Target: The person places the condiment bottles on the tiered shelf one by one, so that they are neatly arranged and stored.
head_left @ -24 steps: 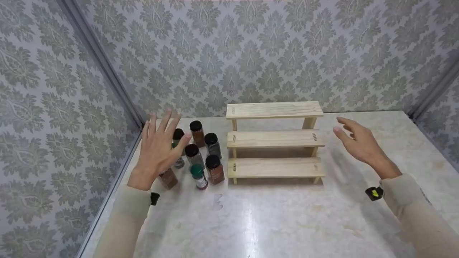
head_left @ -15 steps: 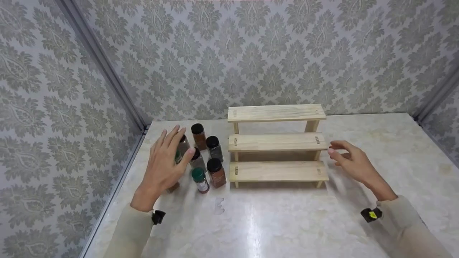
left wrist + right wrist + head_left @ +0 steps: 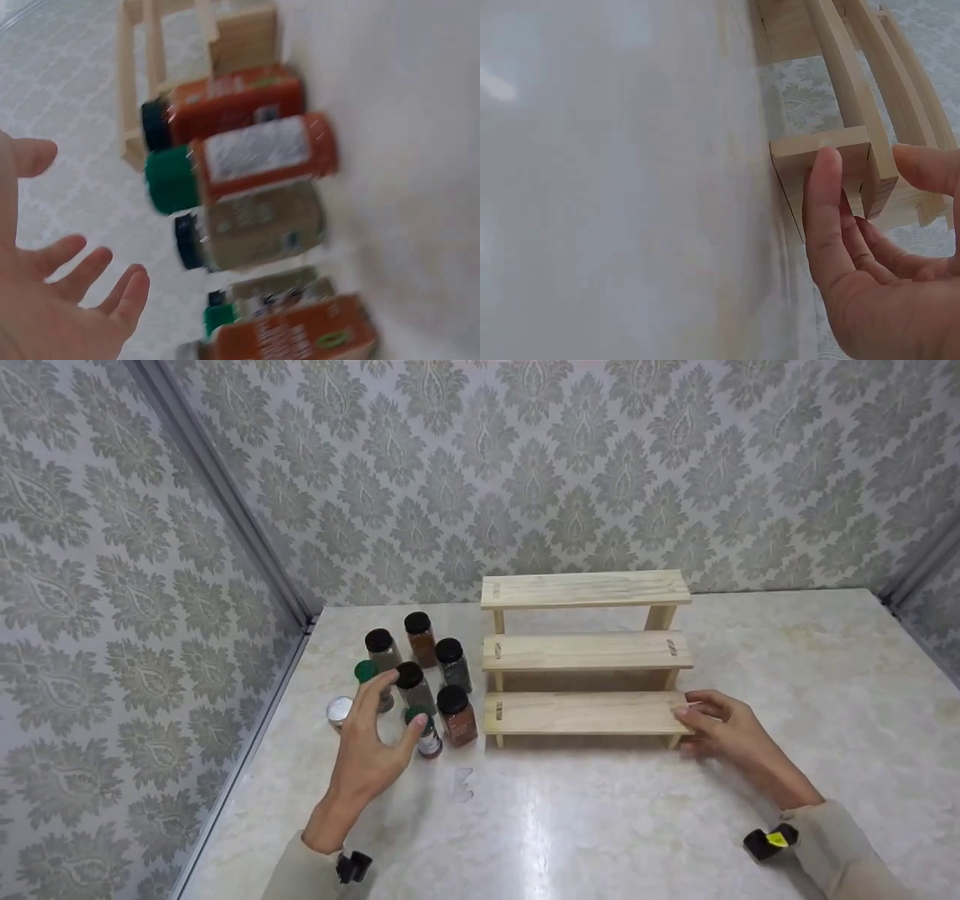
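My left hand [image 3: 369,757] hovers over the spice jars, thumb and fingers spread apart. Below its thumb stands a small green-capped spice jar [image 3: 429,744]; in the left wrist view the fingers are clear of that jar [image 3: 259,154]. A black-capped jar of red spice [image 3: 459,724] stands just to its right. My right hand [image 3: 731,735] grips the right end of a three-tier wooden shelf [image 3: 585,712] at the lowest tier. The right wrist view shows the thumb by the board and the fingers against the shelf's leg [image 3: 821,148].
Several more jars stand left of the shelf: black-capped ones [image 3: 420,645] at the back, another green-capped jar [image 3: 366,671] and a silver-capped jar [image 3: 339,709]. Patterned walls [image 3: 570,472] border the marbled table [image 3: 570,825] at the back and sides.
My left hand has come down and right, toward the front green-capped jar, uncovering the silver-capped one. My right hand has moved left and taken hold of the lowest tier's right end.
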Action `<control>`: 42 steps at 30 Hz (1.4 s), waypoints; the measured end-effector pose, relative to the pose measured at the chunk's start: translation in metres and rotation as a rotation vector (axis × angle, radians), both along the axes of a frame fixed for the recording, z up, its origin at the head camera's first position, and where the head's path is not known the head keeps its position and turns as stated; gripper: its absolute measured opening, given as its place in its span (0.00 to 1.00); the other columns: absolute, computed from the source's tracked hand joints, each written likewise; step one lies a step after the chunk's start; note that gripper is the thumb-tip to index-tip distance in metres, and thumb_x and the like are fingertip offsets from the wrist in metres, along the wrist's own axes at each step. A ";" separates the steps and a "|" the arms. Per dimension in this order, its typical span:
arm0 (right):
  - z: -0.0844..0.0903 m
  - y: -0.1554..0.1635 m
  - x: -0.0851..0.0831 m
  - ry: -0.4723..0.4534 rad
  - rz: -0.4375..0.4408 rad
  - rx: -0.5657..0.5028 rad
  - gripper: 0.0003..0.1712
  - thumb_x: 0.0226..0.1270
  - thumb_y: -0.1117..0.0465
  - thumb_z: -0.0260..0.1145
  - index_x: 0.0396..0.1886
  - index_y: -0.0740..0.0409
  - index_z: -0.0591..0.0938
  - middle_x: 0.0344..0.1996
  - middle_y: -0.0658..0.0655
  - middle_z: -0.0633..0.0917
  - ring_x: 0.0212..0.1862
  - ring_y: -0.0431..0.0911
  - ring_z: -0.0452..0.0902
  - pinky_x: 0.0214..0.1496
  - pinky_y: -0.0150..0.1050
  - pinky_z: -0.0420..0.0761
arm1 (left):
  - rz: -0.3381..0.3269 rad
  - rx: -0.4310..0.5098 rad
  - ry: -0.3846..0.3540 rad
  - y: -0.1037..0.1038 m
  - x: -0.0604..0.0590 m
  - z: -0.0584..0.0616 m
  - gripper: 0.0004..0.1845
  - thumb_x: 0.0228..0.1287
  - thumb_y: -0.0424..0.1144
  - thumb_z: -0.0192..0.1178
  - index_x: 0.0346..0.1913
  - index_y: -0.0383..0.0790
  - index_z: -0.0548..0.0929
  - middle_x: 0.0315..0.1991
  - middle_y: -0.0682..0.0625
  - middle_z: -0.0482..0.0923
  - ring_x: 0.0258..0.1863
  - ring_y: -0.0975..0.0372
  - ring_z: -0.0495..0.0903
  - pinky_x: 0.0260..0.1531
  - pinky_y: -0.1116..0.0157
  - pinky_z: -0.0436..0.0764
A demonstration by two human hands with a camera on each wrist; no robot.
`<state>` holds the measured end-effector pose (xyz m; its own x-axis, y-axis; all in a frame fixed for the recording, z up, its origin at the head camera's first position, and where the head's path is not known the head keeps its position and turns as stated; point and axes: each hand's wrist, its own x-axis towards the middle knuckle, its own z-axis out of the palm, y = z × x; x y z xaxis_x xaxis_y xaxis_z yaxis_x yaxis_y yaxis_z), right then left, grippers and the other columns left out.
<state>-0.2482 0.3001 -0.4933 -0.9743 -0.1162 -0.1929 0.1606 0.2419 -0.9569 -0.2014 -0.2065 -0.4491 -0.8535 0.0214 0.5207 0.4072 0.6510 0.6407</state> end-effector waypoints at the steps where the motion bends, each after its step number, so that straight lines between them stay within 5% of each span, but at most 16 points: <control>1: -0.001 0.000 0.000 -0.015 -0.007 -0.026 0.45 0.79 0.47 0.69 0.81 0.68 0.62 0.58 0.59 0.81 0.44 0.41 0.88 0.45 0.39 0.92 | 0.014 0.012 0.005 0.002 0.000 -0.005 0.36 0.68 0.40 0.75 0.75 0.33 0.73 0.72 0.38 0.73 0.70 0.48 0.76 0.67 0.45 0.80; 6: -0.001 -0.001 0.003 -0.074 -0.027 -0.141 0.46 0.77 0.50 0.72 0.81 0.66 0.61 0.51 0.50 0.81 0.43 0.41 0.87 0.41 0.37 0.91 | 0.080 0.066 -0.024 0.008 0.001 -0.023 0.36 0.62 0.36 0.78 0.71 0.32 0.75 0.66 0.38 0.78 0.61 0.47 0.81 0.55 0.46 0.88; 11: -0.002 -0.002 0.008 -0.053 -0.050 -0.181 0.43 0.77 0.54 0.73 0.79 0.66 0.62 0.47 0.49 0.82 0.41 0.42 0.88 0.41 0.36 0.91 | 0.091 0.129 -0.100 0.012 0.002 -0.028 0.34 0.62 0.33 0.78 0.69 0.33 0.76 0.64 0.39 0.79 0.59 0.44 0.84 0.54 0.46 0.88; 17: -0.005 -0.004 0.013 -0.010 -0.079 -0.152 0.42 0.78 0.55 0.71 0.80 0.67 0.63 0.48 0.50 0.77 0.40 0.41 0.86 0.43 0.35 0.90 | 0.068 0.158 -0.167 0.014 0.004 -0.028 0.31 0.62 0.31 0.78 0.67 0.33 0.77 0.61 0.39 0.81 0.54 0.46 0.87 0.52 0.48 0.90; 34: -0.007 -0.004 0.010 -0.044 -0.074 -0.207 0.42 0.77 0.54 0.73 0.80 0.63 0.63 0.46 0.49 0.80 0.41 0.42 0.86 0.45 0.37 0.91 | 0.110 0.200 -0.185 0.016 -0.005 -0.037 0.26 0.61 0.31 0.79 0.61 0.34 0.82 0.55 0.39 0.84 0.49 0.47 0.90 0.45 0.57 0.92; 42: -0.007 -0.002 0.012 -0.065 -0.079 -0.241 0.39 0.75 0.55 0.74 0.77 0.59 0.68 0.42 0.48 0.82 0.40 0.42 0.86 0.45 0.37 0.90 | 0.062 0.214 -0.188 0.011 -0.002 -0.028 0.25 0.62 0.29 0.78 0.62 0.33 0.83 0.56 0.39 0.85 0.50 0.44 0.90 0.47 0.58 0.92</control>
<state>-0.2367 0.2978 -0.4998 -0.9687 -0.0901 -0.2314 0.2330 -0.0079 -0.9724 -0.2038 -0.1951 -0.4771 -0.9318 -0.1270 0.3401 0.2319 0.5126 0.8267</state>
